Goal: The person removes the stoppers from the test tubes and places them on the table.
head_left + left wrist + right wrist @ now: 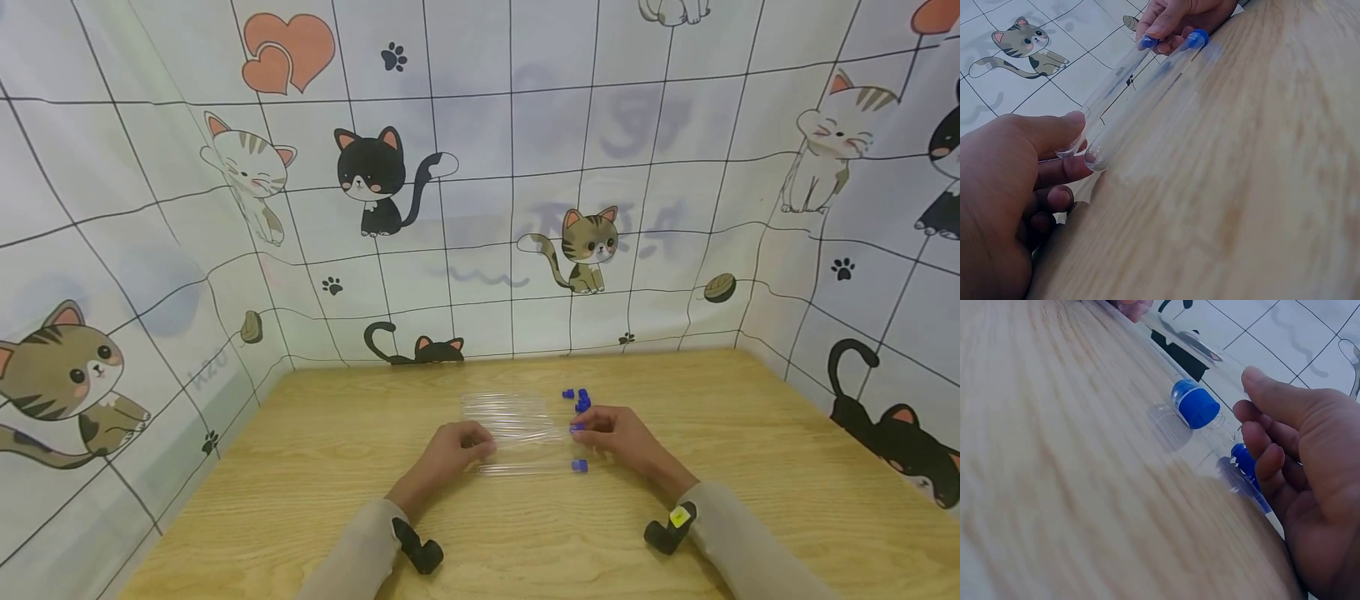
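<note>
Between the two hands runs a clear test tube (1109, 103). My left hand (454, 446) pinches its rounded end between thumb and finger. At the other end, my right hand (621, 435) pinches a blue cap (1147, 42) at the tube's mouth; in the right wrist view the fingers hide this cap. Nearer to me, a second test tube (525, 470) lies on the table with a blue cap (1199, 407) on its right end. Just beyond the hands, several clear tubes (506, 408) lie side by side.
Several loose blue caps (582, 396) sit beyond my right hand, right of the tubes. The wooden table (337, 533) meets a cat-print cloth (480, 208) at its back and sides. Each wrist carries a black camera mount (420, 548).
</note>
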Demonstrator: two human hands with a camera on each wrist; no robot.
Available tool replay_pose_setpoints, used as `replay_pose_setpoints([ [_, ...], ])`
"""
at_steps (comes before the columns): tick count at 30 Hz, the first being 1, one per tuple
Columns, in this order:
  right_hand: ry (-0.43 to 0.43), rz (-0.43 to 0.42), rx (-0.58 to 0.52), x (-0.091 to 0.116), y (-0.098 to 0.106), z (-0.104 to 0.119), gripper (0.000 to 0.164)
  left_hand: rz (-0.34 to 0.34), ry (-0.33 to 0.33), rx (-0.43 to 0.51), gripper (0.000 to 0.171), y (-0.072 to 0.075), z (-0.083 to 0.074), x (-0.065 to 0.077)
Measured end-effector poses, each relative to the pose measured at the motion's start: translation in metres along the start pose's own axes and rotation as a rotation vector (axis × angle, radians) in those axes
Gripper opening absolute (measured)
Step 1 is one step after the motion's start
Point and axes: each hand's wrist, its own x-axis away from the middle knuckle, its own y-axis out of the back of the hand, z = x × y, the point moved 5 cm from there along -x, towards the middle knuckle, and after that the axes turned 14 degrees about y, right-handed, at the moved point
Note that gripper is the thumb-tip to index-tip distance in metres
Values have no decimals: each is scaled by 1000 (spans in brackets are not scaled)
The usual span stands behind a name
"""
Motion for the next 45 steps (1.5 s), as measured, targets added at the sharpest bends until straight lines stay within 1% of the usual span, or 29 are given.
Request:
replay_pose_setpoints([
  [5, -22, -15, 25, 0, -1, -3, 25, 11, 13, 20, 11, 0, 0, 1],
  [10, -32, -14, 55, 1, -2, -4, 23, 14, 24, 18, 10, -1, 0, 2],
  [18, -13, -2, 112, 0, -5, -1, 20, 5, 31, 2, 8, -1, 1, 3],
  [23, 11, 4, 122, -3, -5, -1, 19, -7, 21, -5, 7, 1, 0, 2],
  [28, 24, 7, 137, -5, -4, 1, 19, -22, -7, -31, 8, 2, -1, 0],
  [32, 34, 7, 145, -5, -4, 2, 18, -27, -9, -50, 9, 3, -2, -1],
  [45, 44, -16, 201, -1, -5, 3, 15, -7, -6, -56, 10, 0, -1, 0],
])
